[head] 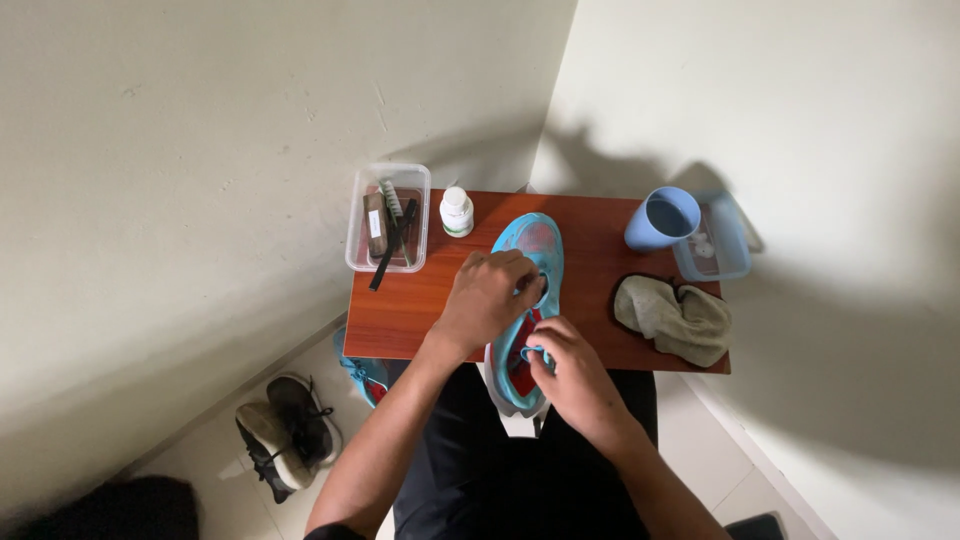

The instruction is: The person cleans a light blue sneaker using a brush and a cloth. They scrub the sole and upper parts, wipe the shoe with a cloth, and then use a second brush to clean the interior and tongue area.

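Head view: a light blue sneaker (530,262) is lying toe-up at the centre of the small wooden desk (420,310), its heel hanging over the 6 o'clock edge; the left hand (487,297) is resting curled over the shoe's middle, fingers closed on the lace area; the right hand (572,370) is pinching a blue lace (533,352) near the red tongue, fingers closed on it; a white bottle (457,211) is standing at 11 o'clock of the shoe, just beside it; a clear tub (362,225) holding brushes is sitting at 10 o'clock on the desk corner; a blue cup (660,218) is standing at 2 o'clock, touching a clear lidded box (730,250); a grey cloth (675,318) is lying crumpled at 3 o'clock; a second blue shoe (362,375) is showing under the desk at 8 o'clock; dark sneakers (285,432) are lying on the floor further at 8 o'clock.
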